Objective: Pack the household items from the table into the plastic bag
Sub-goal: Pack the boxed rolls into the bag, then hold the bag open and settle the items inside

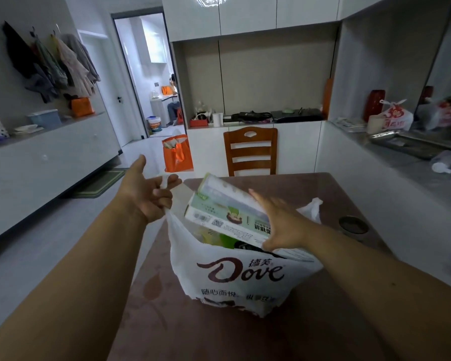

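Reddish-brown counter (310,188), wooden chair (251,152) at 12 o'clock. White plastic bag (235,277) stands mid-counter. Your left hand (146,194), at 10 o'clock from it, has fingers (164,191) curled tight around a bag handle. Your right hand (279,222) lies flat, fingers spread, on the tissue pack (219,217) jutting from the bag mouth.

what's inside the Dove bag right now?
Tissue packs stick out of the bag mouth, right hand flat against them. Beneath, yellow-green packaging and a dark item peek out. Lower contents are hidden by the bag wall. Left hand holds one handle.
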Tool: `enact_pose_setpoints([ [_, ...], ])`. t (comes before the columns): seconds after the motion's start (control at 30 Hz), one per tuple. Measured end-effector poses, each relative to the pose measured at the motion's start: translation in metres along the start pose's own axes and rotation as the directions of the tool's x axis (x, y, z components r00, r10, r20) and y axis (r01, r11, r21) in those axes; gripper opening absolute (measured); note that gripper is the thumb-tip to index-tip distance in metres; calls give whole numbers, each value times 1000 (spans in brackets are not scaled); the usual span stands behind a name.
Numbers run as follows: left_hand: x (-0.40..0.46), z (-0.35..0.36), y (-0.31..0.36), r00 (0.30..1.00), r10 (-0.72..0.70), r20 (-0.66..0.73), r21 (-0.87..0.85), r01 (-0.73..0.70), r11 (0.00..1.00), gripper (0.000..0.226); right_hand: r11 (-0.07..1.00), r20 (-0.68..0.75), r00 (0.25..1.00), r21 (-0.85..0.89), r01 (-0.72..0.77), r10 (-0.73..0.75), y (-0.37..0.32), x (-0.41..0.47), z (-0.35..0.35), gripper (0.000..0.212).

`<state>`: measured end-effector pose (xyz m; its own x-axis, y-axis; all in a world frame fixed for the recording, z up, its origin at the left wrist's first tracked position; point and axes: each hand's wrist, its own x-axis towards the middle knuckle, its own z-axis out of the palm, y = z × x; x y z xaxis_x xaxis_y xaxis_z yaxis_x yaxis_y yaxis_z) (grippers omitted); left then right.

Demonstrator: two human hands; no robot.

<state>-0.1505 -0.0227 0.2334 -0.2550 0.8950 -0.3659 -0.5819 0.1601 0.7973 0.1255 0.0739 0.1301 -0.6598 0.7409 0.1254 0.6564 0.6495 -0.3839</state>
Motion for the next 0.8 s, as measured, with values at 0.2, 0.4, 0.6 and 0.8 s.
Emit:
enact_pose_setpoints([
  [0.2, 1, 24, -7, 1000, 11, 11, 166, -13, 986, 78, 958, 216, 976, -278, 75, -13, -22, 5, 26, 119],
  [0.4, 5, 26, -10, 999, 46, -25, 150, -41, 988, 72, 790, -319, 859, -355, -500, 400, -15, -9, -15, 92],
  [0.6, 16, 42, -18, 996, 79, -32, 275, -67, 959, 68, 649, -76, 667, -172, -741, 741, -7, -12, -39, 38],
  [0.8, 34, 71, -11, 992, 127, -22, 361, -110, 926, 57, 580, -202, 735, 757, -302, 647, -13, 17, -72, 47],
])
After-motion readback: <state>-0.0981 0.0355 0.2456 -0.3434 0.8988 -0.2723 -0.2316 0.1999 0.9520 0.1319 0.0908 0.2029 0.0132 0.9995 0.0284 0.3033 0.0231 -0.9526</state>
